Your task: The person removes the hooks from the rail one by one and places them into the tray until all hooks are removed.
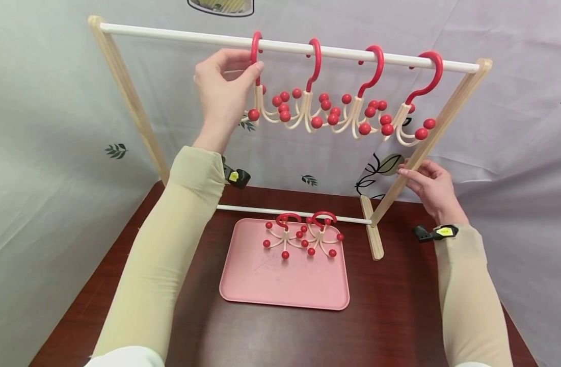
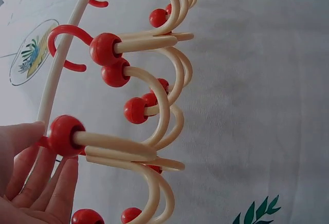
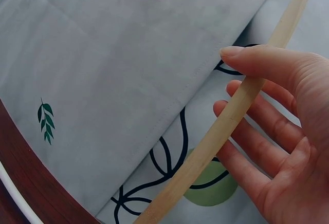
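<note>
My left hand [image 1: 222, 92] pinches the red hook [image 1: 254, 53] of the leftmost octopus-style hanger, which hangs on the white top rod [image 1: 179, 34] of a clothes rack. In the left wrist view, thumb and fingers surround that hook, partly behind a red ball [image 2: 67, 135]. My right hand [image 1: 435, 189] holds the rack's right wooden post [image 1: 438, 130], thumb in front and fingers behind, as the right wrist view shows. More hangers with red hooks and ball-tipped cream arms, such as the rightmost one [image 1: 431, 84], hang along the rod to the right of my left hand.
A pink tray [image 1: 280, 285] lies on the dark red wooden table [image 1: 390, 316] with two more hangers [image 1: 286, 235] near its back edge. A white lower bar [image 1: 243, 209] and a wooden foot [image 1: 374, 239] stand behind and beside it. Patterned cloth [image 1: 271, 168] hangs behind.
</note>
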Available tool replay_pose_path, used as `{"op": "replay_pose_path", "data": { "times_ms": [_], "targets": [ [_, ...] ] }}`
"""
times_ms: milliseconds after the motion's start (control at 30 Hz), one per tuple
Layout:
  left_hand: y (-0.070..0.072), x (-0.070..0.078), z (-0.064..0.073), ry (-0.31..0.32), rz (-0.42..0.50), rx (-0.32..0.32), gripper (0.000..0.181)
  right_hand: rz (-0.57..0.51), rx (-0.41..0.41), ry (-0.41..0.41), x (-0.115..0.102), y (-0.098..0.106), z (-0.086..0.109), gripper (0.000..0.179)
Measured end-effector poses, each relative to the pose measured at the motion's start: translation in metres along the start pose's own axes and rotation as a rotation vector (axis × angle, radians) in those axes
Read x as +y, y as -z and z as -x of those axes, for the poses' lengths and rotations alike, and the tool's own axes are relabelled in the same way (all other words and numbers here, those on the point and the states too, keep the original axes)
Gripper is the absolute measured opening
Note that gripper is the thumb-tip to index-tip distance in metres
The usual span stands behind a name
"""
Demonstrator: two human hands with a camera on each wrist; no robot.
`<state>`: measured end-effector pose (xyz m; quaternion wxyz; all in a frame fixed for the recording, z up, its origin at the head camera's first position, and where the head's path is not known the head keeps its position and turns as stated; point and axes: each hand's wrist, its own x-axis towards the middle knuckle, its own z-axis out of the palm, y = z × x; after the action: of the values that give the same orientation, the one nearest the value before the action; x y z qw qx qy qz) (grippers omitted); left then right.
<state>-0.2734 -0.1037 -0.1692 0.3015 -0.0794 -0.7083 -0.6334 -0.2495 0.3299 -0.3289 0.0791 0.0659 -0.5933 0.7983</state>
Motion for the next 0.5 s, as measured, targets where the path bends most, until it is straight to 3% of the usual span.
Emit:
{"op": "replay_pose_path", "data": {
  "times_ms": [300, 500],
  "targets": [
    [0.008, 0.019, 0.009, -0.091, 0.033, 0.047, 0.022, -0.018, -0.008, 0.001, 0.001, 0.000, 0.000, 0.025],
    [0.015, 0.033, 0.011, -0.099, 0.109, 0.075, 0.019, -0.013, -0.002, -0.004, 0.000, 0.000, 0.001, 0.026]
  ]
}}
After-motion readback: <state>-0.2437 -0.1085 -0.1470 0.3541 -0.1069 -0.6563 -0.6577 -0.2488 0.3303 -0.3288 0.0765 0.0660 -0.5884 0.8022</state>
